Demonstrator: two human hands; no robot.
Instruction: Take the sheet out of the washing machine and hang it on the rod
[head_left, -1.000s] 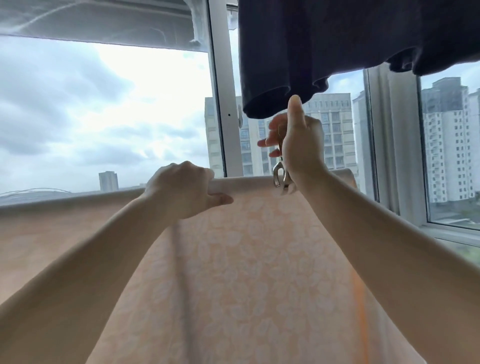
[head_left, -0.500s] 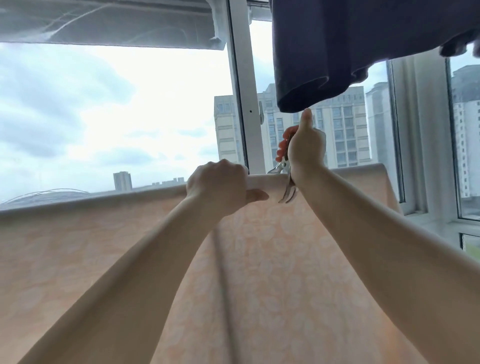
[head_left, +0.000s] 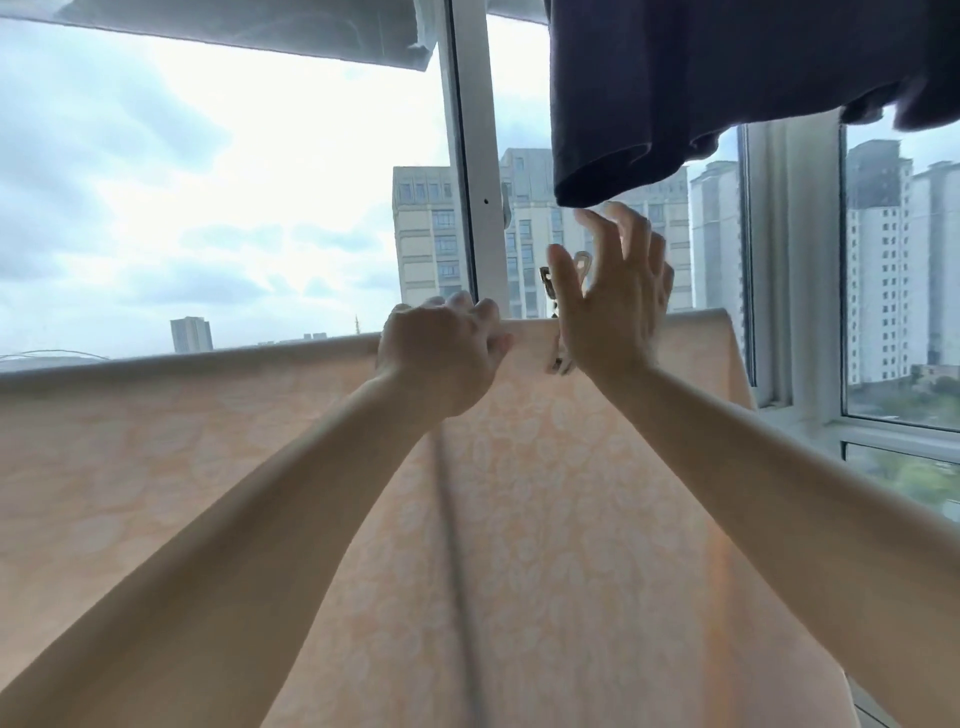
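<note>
A pale orange sheet (head_left: 182, 467) with a faint white pattern hangs over a rod that it hides, its top fold running across the view. My left hand (head_left: 441, 358) grips the fold with curled fingers. Just to its right a metal clip (head_left: 563, 291) sits on the fold, partly hidden by my right hand (head_left: 615, 296). That hand is spread open beside the clip, fingers straight and apart, holding nothing.
A dark navy garment (head_left: 701, 88) hangs overhead at the upper right, just above my right hand. A white window frame post (head_left: 472, 156) stands behind the sheet, with tall buildings outside. A pale cloth (head_left: 234, 26) hangs along the top left.
My right hand has let go of the metal clip and opened its fingers. The clip stays on the sheet's fold. My left hand keeps its grip beside it.
</note>
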